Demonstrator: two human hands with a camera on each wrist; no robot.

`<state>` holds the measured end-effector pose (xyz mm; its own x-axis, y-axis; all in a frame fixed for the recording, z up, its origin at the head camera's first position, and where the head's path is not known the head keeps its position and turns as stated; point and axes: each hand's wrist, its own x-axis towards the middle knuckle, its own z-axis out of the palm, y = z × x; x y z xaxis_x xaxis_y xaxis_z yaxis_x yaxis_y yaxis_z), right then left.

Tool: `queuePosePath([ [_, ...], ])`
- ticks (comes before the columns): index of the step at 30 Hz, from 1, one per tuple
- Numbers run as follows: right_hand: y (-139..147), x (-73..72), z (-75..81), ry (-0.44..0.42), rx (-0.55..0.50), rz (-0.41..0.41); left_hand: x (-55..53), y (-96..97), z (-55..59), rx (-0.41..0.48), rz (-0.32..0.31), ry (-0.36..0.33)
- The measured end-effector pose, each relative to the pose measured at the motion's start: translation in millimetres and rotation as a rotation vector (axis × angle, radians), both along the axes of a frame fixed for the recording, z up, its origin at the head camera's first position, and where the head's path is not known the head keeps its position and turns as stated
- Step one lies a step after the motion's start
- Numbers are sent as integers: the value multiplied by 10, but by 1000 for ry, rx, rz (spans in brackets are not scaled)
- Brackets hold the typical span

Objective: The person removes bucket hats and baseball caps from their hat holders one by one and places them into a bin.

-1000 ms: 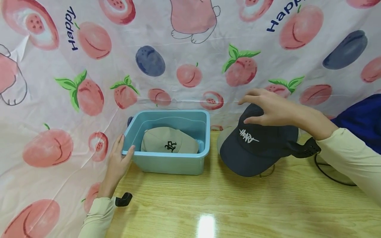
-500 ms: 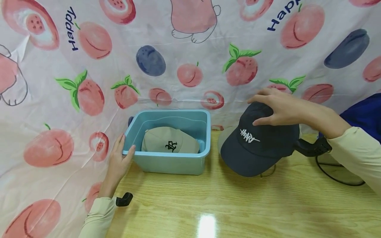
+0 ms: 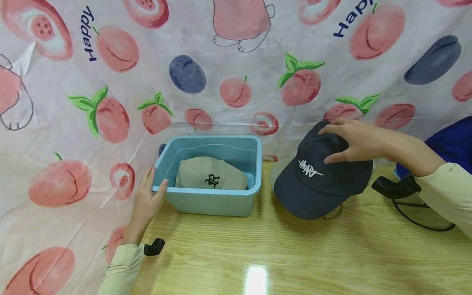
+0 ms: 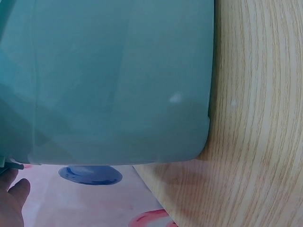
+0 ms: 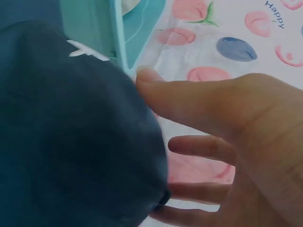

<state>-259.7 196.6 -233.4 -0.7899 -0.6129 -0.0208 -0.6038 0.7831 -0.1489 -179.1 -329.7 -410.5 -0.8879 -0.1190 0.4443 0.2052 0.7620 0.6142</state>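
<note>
My left hand [image 3: 147, 200] holds the front left corner of a light blue plastic bin [image 3: 210, 203], thumb over the rim and fingers along the left side. Inside the bin lies a beige baseball cap [image 3: 199, 174] with a dark emblem. To the right of the bin, a dark navy baseball cap [image 3: 313, 180] with white lettering sits over a lighter cap that is mostly hidden. Close over the navy crown is my right hand [image 3: 363, 141], thumb and fingers spread apart. In the right wrist view its thumb [image 5: 189, 101] and fingers stand at the crown's edge.
At the far right is a bright blue cloth item [image 3: 455, 139], partly cut off by the frame. Below it, a black wire ring [image 3: 424, 221] rests on the wooden table [image 3: 295, 258]. A fruit-print cloth [image 3: 228, 65] hangs behind and along the left.
My right hand has shifted right and lowered onto the back of the navy cap's crown. My left hand, the bin and the caps stay put.
</note>
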Motion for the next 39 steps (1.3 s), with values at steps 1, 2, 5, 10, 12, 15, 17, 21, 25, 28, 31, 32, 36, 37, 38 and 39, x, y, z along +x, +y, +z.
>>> queuePosePath([
  [1, 13, -5, -25, -8, 9, -1, 2, 1, 1, -1, 2, -2],
  [2, 24, -5, -49, -11, 13, 0, 3, 2, 2, -3, 2, -2],
  [5, 45, 0, -106, -1, 10, -4, 4, 4, 9, -5, 5, 7],
  [10, 66, -12, -173, 83, -25, 1, 1, 12, 20, -10, 6, 18],
  [12, 70, -11, -190, 126, -46, 12, 0, 17, 27, -9, 6, 20],
  [15, 67, 7, -211, 197, -96, 26, -1, 22, 34, -7, 5, 28],
  [17, 60, 22, -223, 250, -134, 25, 0, 24, 38, -8, 5, 30],
  [21, 38, 48, -252, 339, -195, 3, 1, 20, 31, -18, 8, 25],
  [25, 30, 73, -285, 397, -245, -17, 6, 20, 20, -22, 9, 17],
  [28, 44, 95, -291, 427, -283, -25, 11, 25, 17, -21, 6, 15],
  [31, 57, 109, -261, 448, -311, -34, 13, 27, 21, -15, 1, 22],
  [32, 61, 110, -244, 451, -318, -38, 15, 29, 24, -11, 0, 24],
  [36, 75, 106, -171, 476, -341, -31, 19, 31, 30, -2, 1, 31],
  [37, 79, 106, -154, 484, -347, -25, 19, 29, 29, -1, 2, 30],
  [38, 85, 109, -137, 490, -350, -23, 20, 29, 27, -4, 2, 32],
  [39, 91, 111, -122, 498, -354, -19, 22, 30, 26, -7, 3, 33],
])
